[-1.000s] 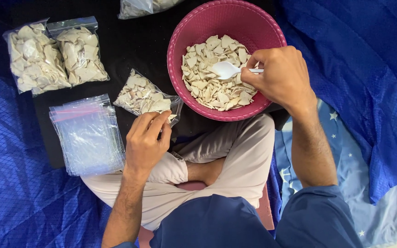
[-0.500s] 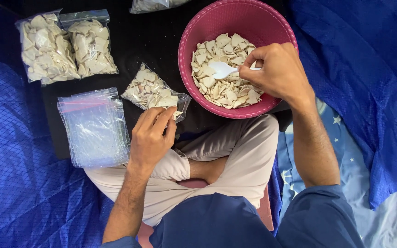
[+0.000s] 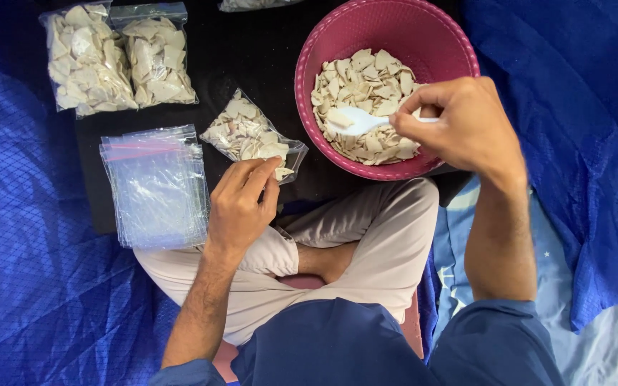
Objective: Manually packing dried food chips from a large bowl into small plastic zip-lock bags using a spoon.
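Note:
My right hand (image 3: 463,127) grips a white plastic spoon (image 3: 355,121) over the pink basin (image 3: 388,28); the spoon carries one pale chip above the heap of pale chips (image 3: 366,86) inside. My left hand (image 3: 241,204) pinches the open mouth of a small clear bag (image 3: 248,136), partly filled with the same chips and lying on the black mat (image 3: 252,57). The bag's mouth faces my crossed legs.
Two filled clear bags (image 3: 119,57) lie at the mat's far left. A stack of empty zip bags (image 3: 155,186) sits left of my left hand. Another filled bag (image 3: 252,4) pokes in at the top edge. Blue tarp (image 3: 30,286) surrounds the mat.
The right hand has lifted the spoon slightly out of the chips with a piece on it. The left hand stays on the bag's mouth. The view has shifted a little.

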